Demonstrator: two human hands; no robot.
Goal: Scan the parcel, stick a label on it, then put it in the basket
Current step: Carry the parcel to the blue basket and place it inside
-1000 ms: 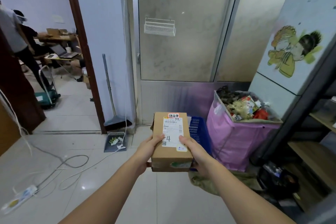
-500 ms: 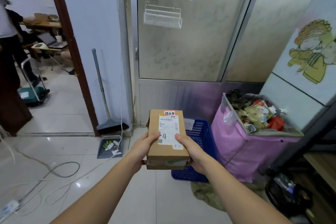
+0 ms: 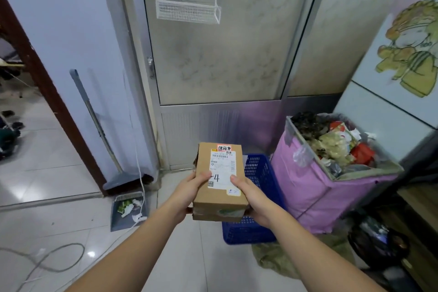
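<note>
Parcel [image 3: 219, 180] held over the blue basket [image 3: 257, 227], label already on top.

Left hand [image 3: 189, 193] and right hand [image 3: 251, 199] both clamped on its sides; best lowered flat toward 5 o'clock, clear of the pink bin [image 3: 315, 187].

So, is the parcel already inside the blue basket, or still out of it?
Out. Both the left hand and right hand hold the parcel above the blue basket.
</note>
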